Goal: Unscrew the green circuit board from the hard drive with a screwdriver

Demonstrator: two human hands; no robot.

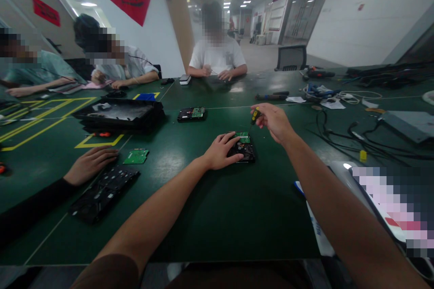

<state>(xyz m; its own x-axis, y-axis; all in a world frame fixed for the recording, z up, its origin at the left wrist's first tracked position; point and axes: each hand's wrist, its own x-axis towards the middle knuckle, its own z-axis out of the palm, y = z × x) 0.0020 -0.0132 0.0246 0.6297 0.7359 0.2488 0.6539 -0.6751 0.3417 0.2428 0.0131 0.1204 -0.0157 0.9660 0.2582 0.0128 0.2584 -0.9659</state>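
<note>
A hard drive [246, 152] with a green circuit board lies on the table in front of me. My left hand [222, 151] rests across its left side, fingers spread over the top and thumb along the near part. In my right hand [271, 122], a small yellow and black screwdriver [255, 116] is pinched between the fingers. Its thin shaft points down at the right edge of the green board; whether the tip touches a screw is too small to tell.
Another hard drive [191, 114] lies ahead, and a black tray [118, 113] stands to its left. A co-worker's hand [93, 165] rests by a loose green board [136, 156] and a black drive [104, 194]. Cables [352, 137] and a grey metal box [408, 124] are at right.
</note>
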